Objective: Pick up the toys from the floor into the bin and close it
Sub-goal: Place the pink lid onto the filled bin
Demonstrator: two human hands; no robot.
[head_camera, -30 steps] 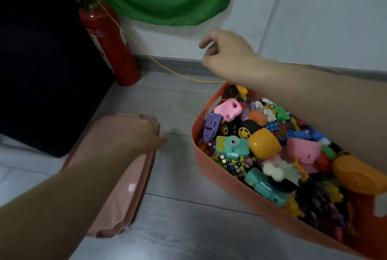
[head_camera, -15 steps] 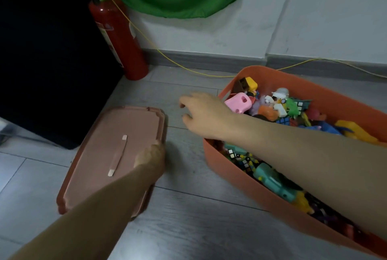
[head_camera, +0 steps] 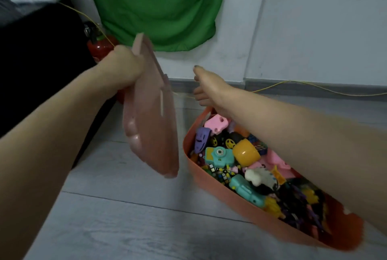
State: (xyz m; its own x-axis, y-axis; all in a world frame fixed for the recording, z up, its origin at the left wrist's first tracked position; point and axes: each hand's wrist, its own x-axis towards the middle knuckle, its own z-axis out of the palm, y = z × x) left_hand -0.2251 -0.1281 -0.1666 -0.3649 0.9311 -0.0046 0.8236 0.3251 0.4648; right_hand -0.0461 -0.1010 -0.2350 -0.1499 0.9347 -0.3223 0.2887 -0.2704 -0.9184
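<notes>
Our left hand [head_camera: 125, 69] clenches the far edge of the pink lid [head_camera: 149, 121], which hangs tilted, long axis running down toward us. To the right of that grip sits the orange bin [head_camera: 211, 178], full of toys [head_camera: 234, 155]. Our right hand [head_camera: 207, 88], fingers relaxed and empty, hovers over the bin's far end, nearer it.

Left hand [head_camera: 125, 65]: grips pink lid [head_camera: 149, 125], tilted on edge, raised left of orange bin [head_camera: 211, 178].
Right hand [head_camera: 208, 87]: fingers relaxed, above bin's far end.
Bin: packed with toys [head_camera: 234, 159].
</notes>
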